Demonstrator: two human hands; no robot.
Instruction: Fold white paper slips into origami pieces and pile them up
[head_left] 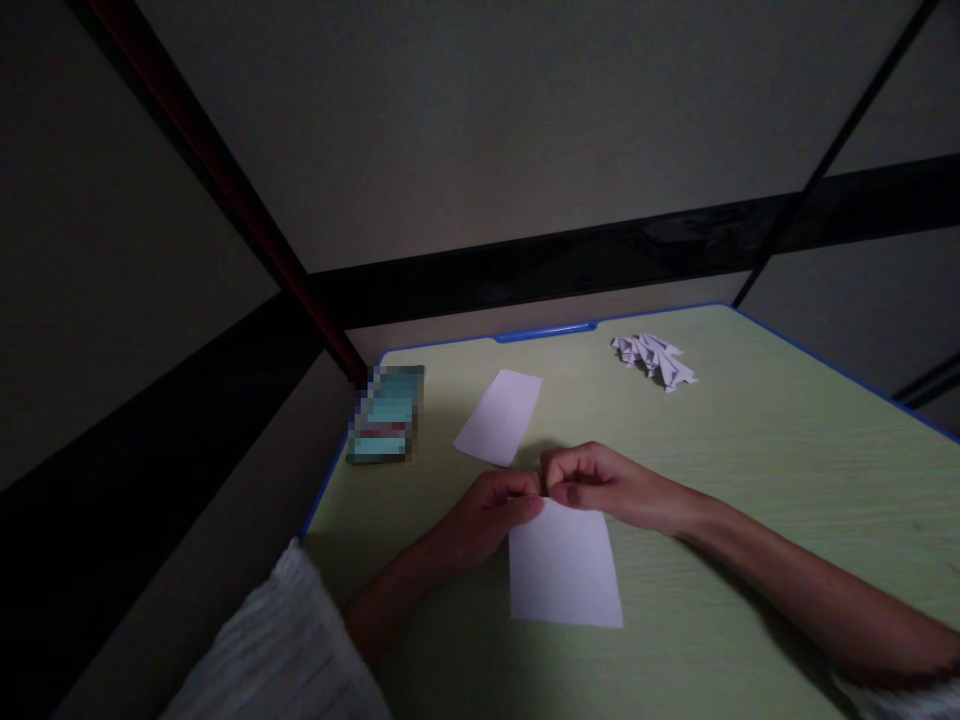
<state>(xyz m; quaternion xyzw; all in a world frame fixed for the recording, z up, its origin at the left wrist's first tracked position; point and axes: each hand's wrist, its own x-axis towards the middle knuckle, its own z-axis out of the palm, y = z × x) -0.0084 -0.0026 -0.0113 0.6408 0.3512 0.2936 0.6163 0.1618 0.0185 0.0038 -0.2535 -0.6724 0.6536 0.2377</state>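
A white sheet of paper [564, 572] lies on the pale green table [750, 470] in front of me. My left hand [491, 515] and my right hand [592, 480] meet at the sheet's far edge, fingers curled and pinched on that edge. Both thumbs press together over the paper's top. A white sleeve covers my left forearm at the bottom left.
A second white sheet [499, 416] lies just beyond my hands. A pile of folded white paper shapes [654, 358] sits at the far right of the table. A teal box [386, 415] rests at the far left corner. The table has a blue rim; dim walls surround it.
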